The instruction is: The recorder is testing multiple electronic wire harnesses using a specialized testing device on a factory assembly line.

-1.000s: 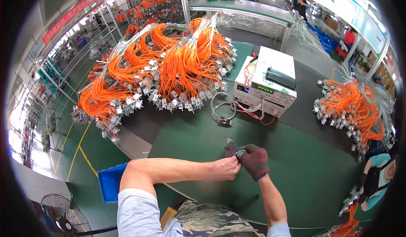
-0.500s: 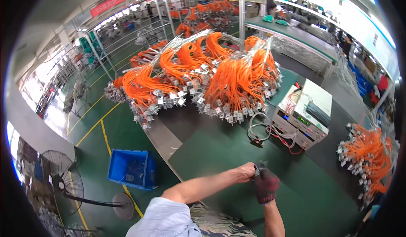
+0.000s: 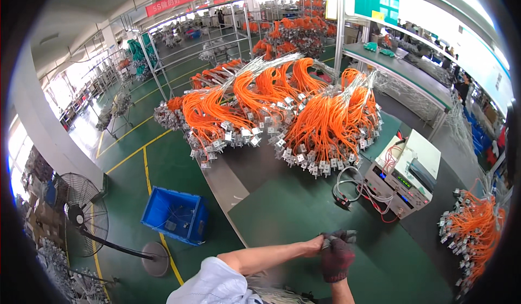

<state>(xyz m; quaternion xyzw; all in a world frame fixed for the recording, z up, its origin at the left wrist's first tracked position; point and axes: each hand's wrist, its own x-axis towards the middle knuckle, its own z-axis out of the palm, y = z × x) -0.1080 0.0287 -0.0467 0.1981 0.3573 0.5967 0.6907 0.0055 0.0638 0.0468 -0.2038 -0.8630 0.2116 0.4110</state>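
Above the near part of the green bench mat (image 3: 271, 206), my two hands meet. My bare left hand (image 3: 313, 246) is closed, its fingertips against the grey front of the glove on my other hand. On my right hand (image 3: 337, 259) is a dark red and grey work glove (image 3: 336, 271); its fingers look bent and closed. Whatever lies between the hands is small and grey, and I cannot make it out. Beyond them, a coiled grey cable (image 3: 347, 182) with a dark connector (image 3: 342, 198) rests on the mat beside a white tester (image 3: 404, 168) with a lit green display.
Large bundles of orange cables (image 3: 331, 125) with metal connectors cover the far bench. Another orange bundle (image 3: 472, 222) lies at the right. Left of the bench, a blue crate (image 3: 176, 214) and a black fan (image 3: 78, 214) stand on the green floor (image 3: 127, 179).
The view has swung left and up, so the bench things sit further right and lower. My hands stay together, somewhat nearer to me; the right wrist has turned a little.
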